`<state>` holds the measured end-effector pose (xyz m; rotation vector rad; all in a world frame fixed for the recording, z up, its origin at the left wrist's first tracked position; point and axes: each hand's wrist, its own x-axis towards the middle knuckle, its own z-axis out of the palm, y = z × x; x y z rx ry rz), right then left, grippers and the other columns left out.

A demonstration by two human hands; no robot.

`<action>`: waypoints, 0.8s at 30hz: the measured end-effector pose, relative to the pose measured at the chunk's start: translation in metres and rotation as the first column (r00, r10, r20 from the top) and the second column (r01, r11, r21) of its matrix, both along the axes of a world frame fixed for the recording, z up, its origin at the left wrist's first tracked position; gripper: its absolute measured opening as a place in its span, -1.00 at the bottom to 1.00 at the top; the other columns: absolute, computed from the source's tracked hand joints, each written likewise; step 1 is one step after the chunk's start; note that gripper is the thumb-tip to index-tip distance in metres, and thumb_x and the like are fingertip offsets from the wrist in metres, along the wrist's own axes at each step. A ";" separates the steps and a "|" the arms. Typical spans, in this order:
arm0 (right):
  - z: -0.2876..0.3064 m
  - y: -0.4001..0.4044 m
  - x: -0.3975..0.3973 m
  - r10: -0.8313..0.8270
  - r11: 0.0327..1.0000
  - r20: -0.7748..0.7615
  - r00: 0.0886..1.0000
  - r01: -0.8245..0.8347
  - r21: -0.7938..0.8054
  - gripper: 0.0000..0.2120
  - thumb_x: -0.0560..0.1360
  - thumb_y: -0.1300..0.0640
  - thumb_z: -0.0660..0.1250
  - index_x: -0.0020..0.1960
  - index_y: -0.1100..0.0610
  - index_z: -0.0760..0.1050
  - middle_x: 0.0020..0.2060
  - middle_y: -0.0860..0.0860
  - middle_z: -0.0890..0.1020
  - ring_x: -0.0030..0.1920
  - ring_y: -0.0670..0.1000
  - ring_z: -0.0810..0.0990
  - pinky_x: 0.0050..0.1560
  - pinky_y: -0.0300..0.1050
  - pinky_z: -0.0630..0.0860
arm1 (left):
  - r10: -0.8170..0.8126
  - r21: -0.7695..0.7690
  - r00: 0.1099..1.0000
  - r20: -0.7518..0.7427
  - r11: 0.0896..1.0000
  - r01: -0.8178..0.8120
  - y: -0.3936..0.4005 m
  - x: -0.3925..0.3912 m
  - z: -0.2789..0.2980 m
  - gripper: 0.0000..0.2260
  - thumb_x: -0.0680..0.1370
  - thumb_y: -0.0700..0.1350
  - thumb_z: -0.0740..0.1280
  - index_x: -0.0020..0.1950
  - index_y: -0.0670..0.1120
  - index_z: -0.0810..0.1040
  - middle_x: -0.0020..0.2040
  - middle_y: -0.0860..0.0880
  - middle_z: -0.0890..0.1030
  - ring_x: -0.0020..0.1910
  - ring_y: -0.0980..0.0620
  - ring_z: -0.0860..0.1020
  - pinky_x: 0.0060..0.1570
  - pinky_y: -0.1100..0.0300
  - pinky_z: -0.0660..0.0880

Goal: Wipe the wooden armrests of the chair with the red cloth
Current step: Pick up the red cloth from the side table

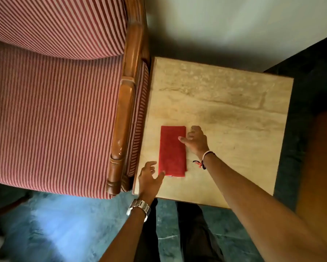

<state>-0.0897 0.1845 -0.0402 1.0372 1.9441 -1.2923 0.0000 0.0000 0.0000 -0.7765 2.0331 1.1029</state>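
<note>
A folded red cloth (171, 150) lies flat on a beige stone-topped side table (225, 103). My left hand (150, 175) rests at the cloth's near left corner, thumb touching its edge, fingers apart. My right hand (195, 140) sits at the cloth's right edge, thumb on the fabric and fingers curled on the table. Neither hand has lifted the cloth. To the left stands the chair with red-and-white striped cushions (55, 110). Its glossy wooden armrest (124, 118) runs alongside the table's left edge.
A white wall (234, 25) rises behind the table. The floor (64, 224) is dark green marble, and my dark-trousered legs (193, 233) stand at the table's near edge. A brown wooden surface (321, 157) shows at the far right.
</note>
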 end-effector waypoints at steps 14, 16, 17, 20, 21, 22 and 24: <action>-0.056 -0.016 -0.002 -0.071 0.993 -0.068 0.995 0.077 0.091 -0.67 0.32 0.20 0.67 -0.04 0.18 0.59 -0.36 -0.07 0.53 -0.35 -0.07 0.51 -0.25 -0.22 0.47 | 0.239 -0.078 0.964 0.113 0.970 -0.231 0.028 -0.008 -0.069 -0.51 0.34 -0.13 0.64 0.20 -0.18 0.58 -0.02 -0.13 0.68 -0.06 -0.11 0.63 -0.10 0.13 0.54; -0.057 -0.018 0.000 -0.097 0.992 -0.073 0.993 0.102 0.069 -0.78 0.34 0.21 0.64 -0.15 0.18 0.61 -0.41 -0.08 0.52 -0.34 -0.04 0.51 -0.30 -0.23 0.45 | 0.223 -0.078 0.963 0.148 0.974 -0.214 0.028 -0.007 -0.074 -0.62 0.39 -0.14 0.60 0.15 -0.23 0.64 -0.05 -0.17 0.68 -0.05 -0.14 0.62 -0.08 0.10 0.55; -0.057 -0.019 0.002 -0.118 0.990 -0.084 0.989 0.124 0.064 -0.80 0.35 0.21 0.63 -0.17 0.15 0.61 -0.38 -0.07 0.56 -0.30 -0.01 0.55 -0.30 -0.25 0.46 | 0.210 -0.069 0.966 0.154 0.977 -0.201 0.027 -0.006 -0.075 -0.69 0.42 -0.14 0.58 0.09 -0.25 0.66 -0.11 -0.16 0.66 -0.08 -0.15 0.61 -0.10 0.10 0.55; -0.050 -0.023 0.007 -0.160 0.985 -0.112 0.981 0.166 0.044 -0.82 0.41 0.20 0.59 -0.13 0.08 0.58 -0.23 -0.01 0.65 -0.19 0.01 0.63 -0.25 -0.34 0.49 | 0.191 -0.036 0.972 0.137 0.981 -0.188 0.022 -0.005 -0.070 -0.78 0.48 -0.13 0.53 0.01 -0.26 0.66 -0.14 -0.12 0.63 -0.12 -0.10 0.58 -0.17 0.16 0.52; -0.047 -0.024 0.008 -0.184 0.982 -0.111 0.977 0.187 0.017 -0.81 0.42 0.21 0.57 -0.10 0.08 0.57 -0.19 0.00 0.66 -0.15 0.02 0.64 -0.21 -0.31 0.51 | 0.182 -0.023 0.976 0.120 0.983 -0.180 0.019 -0.004 -0.066 -0.76 0.50 -0.11 0.51 0.05 -0.24 0.65 -0.08 -0.12 0.66 -0.09 -0.10 0.60 -0.16 0.18 0.52; -0.043 -0.025 0.008 -0.219 0.976 -0.106 0.970 0.218 -0.024 -0.81 0.44 0.23 0.55 -0.07 0.08 0.56 -0.16 0.01 0.66 -0.10 0.04 0.65 -0.15 -0.26 0.54 | 0.167 -0.010 0.981 0.099 0.986 -0.167 0.016 -0.005 -0.062 -0.76 0.52 -0.10 0.49 0.09 -0.23 0.63 -0.03 -0.11 0.68 -0.06 -0.11 0.62 -0.16 0.18 0.53; -0.032 -0.027 0.007 -0.314 0.944 -0.098 0.944 0.299 -0.141 -0.78 0.47 0.30 0.52 0.00 0.09 0.55 -0.09 0.03 0.67 -0.01 0.09 0.67 -0.01 -0.12 0.57 | 0.166 0.018 0.985 0.047 0.986 -0.167 0.012 -0.005 -0.047 -0.76 0.55 -0.09 0.45 0.14 -0.19 0.58 0.03 -0.13 0.70 -0.01 -0.14 0.65 -0.09 0.09 0.61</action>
